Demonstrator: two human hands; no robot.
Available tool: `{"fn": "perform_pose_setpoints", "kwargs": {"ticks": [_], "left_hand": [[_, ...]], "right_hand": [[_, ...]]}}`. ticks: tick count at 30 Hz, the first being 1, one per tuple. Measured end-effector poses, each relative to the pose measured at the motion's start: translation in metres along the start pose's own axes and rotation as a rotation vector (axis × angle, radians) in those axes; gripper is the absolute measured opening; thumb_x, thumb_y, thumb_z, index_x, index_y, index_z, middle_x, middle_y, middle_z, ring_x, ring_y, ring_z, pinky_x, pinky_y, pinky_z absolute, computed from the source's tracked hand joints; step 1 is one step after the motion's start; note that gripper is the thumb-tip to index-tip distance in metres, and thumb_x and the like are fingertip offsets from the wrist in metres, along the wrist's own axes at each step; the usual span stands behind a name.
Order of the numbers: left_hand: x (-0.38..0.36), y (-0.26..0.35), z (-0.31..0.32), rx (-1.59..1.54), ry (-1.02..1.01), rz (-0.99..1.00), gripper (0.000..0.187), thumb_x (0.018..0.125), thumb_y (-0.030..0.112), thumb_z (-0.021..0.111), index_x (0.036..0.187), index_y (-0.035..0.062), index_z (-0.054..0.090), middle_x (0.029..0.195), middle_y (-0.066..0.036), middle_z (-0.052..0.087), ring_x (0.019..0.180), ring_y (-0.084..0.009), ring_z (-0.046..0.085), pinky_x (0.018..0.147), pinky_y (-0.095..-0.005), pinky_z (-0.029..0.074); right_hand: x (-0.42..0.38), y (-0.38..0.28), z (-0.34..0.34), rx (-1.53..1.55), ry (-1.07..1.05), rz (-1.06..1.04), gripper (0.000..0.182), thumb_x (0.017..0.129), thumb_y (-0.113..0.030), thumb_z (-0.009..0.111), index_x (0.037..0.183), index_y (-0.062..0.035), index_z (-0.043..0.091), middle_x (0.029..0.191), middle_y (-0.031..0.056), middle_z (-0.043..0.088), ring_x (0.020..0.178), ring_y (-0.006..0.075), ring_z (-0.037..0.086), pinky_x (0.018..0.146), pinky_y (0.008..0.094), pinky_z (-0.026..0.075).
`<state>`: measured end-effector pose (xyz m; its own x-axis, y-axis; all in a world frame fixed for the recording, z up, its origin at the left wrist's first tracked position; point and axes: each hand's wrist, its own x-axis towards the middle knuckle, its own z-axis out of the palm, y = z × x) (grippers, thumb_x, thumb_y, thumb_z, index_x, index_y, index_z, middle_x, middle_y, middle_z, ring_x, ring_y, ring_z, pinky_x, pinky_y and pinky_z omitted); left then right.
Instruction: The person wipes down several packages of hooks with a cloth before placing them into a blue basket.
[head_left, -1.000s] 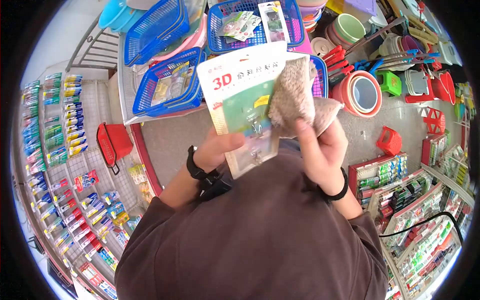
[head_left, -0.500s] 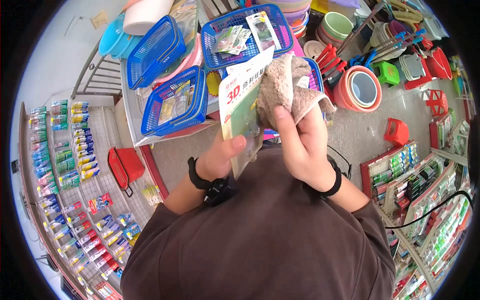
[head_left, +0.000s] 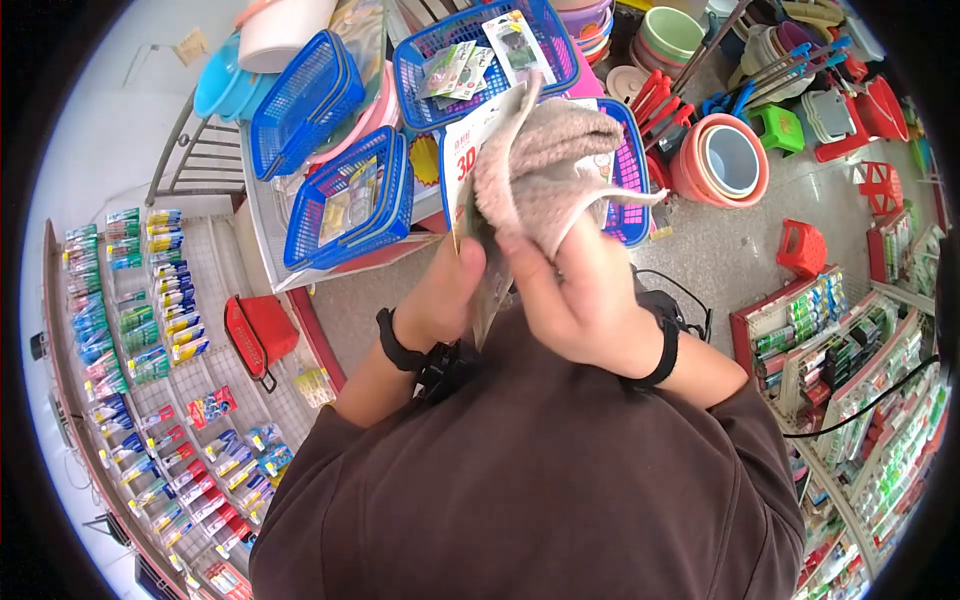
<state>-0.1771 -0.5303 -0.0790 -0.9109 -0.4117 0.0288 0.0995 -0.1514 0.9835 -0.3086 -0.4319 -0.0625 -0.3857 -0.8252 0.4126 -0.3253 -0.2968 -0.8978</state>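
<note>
My left hand (head_left: pixel 447 290) is closed on the edge of a flat retail package (head_left: pixel 463 150) with red "3D" print, held upright in front of my chest. A beige fleecy cloth (head_left: pixel 550 160) is bunched in my right hand (head_left: pixel 575 295), its thumb and fingers closed round the lower folds. The cloth lies against the package and covers much of its face. Beyond both hands, a blue basket (head_left: pixel 408 95) holds several carded packages (head_left: pixel 518 48). Another blue basket (head_left: pixel 632 215) is partly hidden behind the cloth.
More blue baskets (head_left: pixel 300 110) stand on the table at left, beside light-blue basins (head_left: pixel 218 80). Pink and white buckets (head_left: pixel 722 165) and a green stool (head_left: pixel 778 130) are on the floor at right. A red basket (head_left: pixel 262 335) is by the left shelf rack; goods racks (head_left: pixel 850 350) line the right.
The cloth has shifted left across the package and now hides more of its print. My right hand has moved left, nearer my left hand, which still grips the package.
</note>
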Motion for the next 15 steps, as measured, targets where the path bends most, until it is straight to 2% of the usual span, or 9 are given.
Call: {"fn": "perform_pose_setpoints", "kwargs": {"ticks": [3,4,5,7,8,11,13,15], "left_hand": [[0.004,-0.005,-0.003,0.004,-0.036,0.014,0.078,0.101,0.055,0.031,0.15,-0.0053,0.018,0.15,-0.016,0.034,0.139,-0.0252,0.033,0.114,-0.0391,0.025],[0.002,-0.014,-0.006,0.025,-0.027,0.02,0.071,0.104,0.05,0.026,0.149,-0.0042,0.021,0.148,-0.016,0.037,0.136,-0.0256,0.036,0.113,-0.039,0.027],[0.0,-0.024,-0.012,0.026,-0.028,0.019,0.071,0.104,0.05,0.026,0.149,-0.0042,0.021,0.148,-0.016,0.037,0.136,-0.0256,0.036,0.113,-0.039,0.027],[0.0,-0.038,-0.023,0.151,-0.038,0.011,0.066,0.105,0.047,0.023,0.149,-0.0023,0.026,0.146,-0.015,0.04,0.134,-0.0257,0.039,0.112,-0.0384,0.029],[0.0,-0.04,-0.025,0.159,-0.038,0.018,0.066,0.105,0.047,0.023,0.149,-0.0023,0.026,0.146,-0.015,0.04,0.134,-0.0257,0.039,0.112,-0.0384,0.029],[0.0,-0.036,-0.026,0.359,-0.024,0.078,0.065,0.105,0.048,0.02,0.148,-0.0003,0.029,0.144,-0.014,0.043,0.133,-0.0252,0.041,0.111,-0.0379,0.031],[0.002,-0.029,-0.018,0.037,0.052,-0.086,0.066,0.105,0.05,0.021,0.148,0.0001,0.029,0.144,-0.014,0.042,0.133,-0.0241,0.041,0.112,-0.0375,0.031],[0.001,-0.021,-0.012,0.008,0.051,-0.072,0.068,0.104,0.052,0.023,0.148,-0.0001,0.028,0.145,-0.014,0.041,0.133,-0.0238,0.041,0.112,-0.0379,0.031]], "right_hand": [[-0.001,0.003,0.0,0.015,-0.011,-0.025,0.033,0.088,-0.001,0.059,0.12,0.0024,0.052,0.087,0.0224,0.066,0.077,0.04,0.067,0.065,0.0422,0.052],[-0.004,0.005,0.0,0.013,-0.007,-0.023,0.033,0.088,-0.001,0.059,0.12,0.0024,0.052,0.087,0.0224,0.066,0.077,0.04,0.067,0.065,0.0422,0.052],[-0.006,0.007,0.0,-0.01,-0.018,-0.048,0.032,0.087,-0.001,0.059,0.118,0.0029,0.053,0.085,0.0217,0.065,0.075,0.0393,0.067,0.064,0.0417,0.052],[-0.005,0.012,0.002,-0.056,-0.041,-0.115,0.03,0.086,-0.001,0.06,0.115,0.0039,0.053,0.082,0.0204,0.065,0.071,0.038,0.066,0.062,0.0408,0.052],[-0.007,0.01,0.002,-0.027,-0.058,-0.067,0.028,0.087,0.003,0.061,0.115,0.0004,0.058,0.095,0.0179,0.066,0.079,0.0333,0.068,0.068,0.0351,0.052],[-0.01,0.012,0.002,-0.007,-0.086,-0.097,0.03,0.087,0.003,0.061,0.117,0.0001,0.057,0.094,0.0182,0.066,0.079,0.0342,0.068,0.068,0.0355,0.052],[-0.01,0.018,0.002,0.005,-0.093,-0.106,0.029,0.089,0.001,0.059,0.118,-0.0005,0.057,0.095,0.0187,0.066,0.081,0.0363,0.067,0.069,0.0373,0.052],[-0.009,0.025,0.003,0.042,-0.083,-0.104,0.036,0.089,-0.001,0.056,0.124,0.0041,0.049,0.09,0.025,0.065,0.077,0.0424,0.066,0.065,0.0414,0.052]]}}
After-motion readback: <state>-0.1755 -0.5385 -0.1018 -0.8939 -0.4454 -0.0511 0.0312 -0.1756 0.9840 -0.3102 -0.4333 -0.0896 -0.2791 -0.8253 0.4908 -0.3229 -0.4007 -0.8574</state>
